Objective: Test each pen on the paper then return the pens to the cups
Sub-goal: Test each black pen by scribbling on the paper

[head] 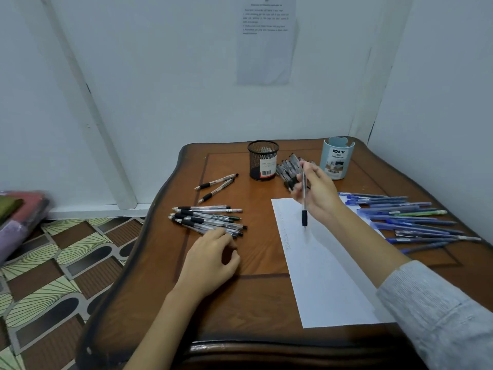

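Note:
My right hand [316,192] holds a clear pen with a black grip [304,209] upright, tip down just above the white paper [325,276]. Faint scribble marks run along the paper's left edge. My left hand [210,260] rests on the table with loosely curled fingers, its fingertips touching the near end of a pile of black-grip pens [205,218]. A black mesh cup [262,160] and a light blue cup [336,158] stand at the table's far side. Another heap of dark pens [288,166] lies between the cups, partly behind my right hand.
Two beige pens [216,185] lie left of the mesh cup. Several blue pens [408,217] are spread to the right of the paper. The wooden table [240,303] stands in a corner, with walls behind and to the right. Patterned floor lies to the left.

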### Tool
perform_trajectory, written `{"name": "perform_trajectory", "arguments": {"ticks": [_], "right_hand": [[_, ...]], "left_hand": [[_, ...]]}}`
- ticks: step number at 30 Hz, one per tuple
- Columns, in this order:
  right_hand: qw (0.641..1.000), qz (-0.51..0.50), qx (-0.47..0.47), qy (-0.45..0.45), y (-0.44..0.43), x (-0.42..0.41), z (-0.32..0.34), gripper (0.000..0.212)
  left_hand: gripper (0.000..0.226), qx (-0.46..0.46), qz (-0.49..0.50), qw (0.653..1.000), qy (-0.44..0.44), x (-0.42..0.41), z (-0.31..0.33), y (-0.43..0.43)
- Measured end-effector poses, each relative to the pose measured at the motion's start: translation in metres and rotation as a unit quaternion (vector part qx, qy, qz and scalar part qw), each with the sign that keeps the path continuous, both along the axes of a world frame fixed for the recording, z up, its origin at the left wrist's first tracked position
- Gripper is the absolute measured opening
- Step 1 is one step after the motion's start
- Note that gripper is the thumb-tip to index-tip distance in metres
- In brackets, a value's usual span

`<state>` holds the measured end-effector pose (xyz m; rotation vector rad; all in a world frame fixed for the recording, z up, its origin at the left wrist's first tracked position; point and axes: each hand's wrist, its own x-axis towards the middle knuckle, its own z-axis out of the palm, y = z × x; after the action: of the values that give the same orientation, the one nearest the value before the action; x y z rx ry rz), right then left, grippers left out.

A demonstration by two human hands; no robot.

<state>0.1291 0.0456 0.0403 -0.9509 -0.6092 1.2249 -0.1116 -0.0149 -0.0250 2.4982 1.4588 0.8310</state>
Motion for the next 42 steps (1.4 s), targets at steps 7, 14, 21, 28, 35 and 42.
{"name": "perform_trajectory", "arguments": {"ticks": [7,14,21,28,35,42], "right_hand": [[0.988,0.053,-0.083,0.119,-0.018,0.016,-0.004,0.030],[0.995,0.067,-0.048,0.064,-0.039,0.025,0.001,0.023],[0.985,0.118,-0.125,0.008,-0.048,0.034,-0.008,0.045],[0.985,0.099,-0.126,-0.059,-0.051,0.028,-0.032,0.027],[0.986,0.054,-0.104,-0.123,-0.057,0.008,-0.043,0.045],[0.957,0.016,-0.046,-0.285,-0.056,-0.008,-0.055,0.040]], "left_hand": [[0.014,-0.053,-0.067,0.994,-0.074,0.034,0.005,-0.010],[0.039,-0.107,-0.123,0.985,-0.052,0.059,0.001,-0.005],[0.049,-0.110,-0.137,0.982,-0.063,0.057,-0.005,0.007],[0.051,-0.072,-0.138,0.987,-0.034,0.057,-0.011,0.006],[0.053,-0.077,-0.126,0.989,-0.012,0.059,-0.011,0.004],[0.050,-0.090,-0.128,0.987,-0.045,0.058,-0.014,0.005]]}}
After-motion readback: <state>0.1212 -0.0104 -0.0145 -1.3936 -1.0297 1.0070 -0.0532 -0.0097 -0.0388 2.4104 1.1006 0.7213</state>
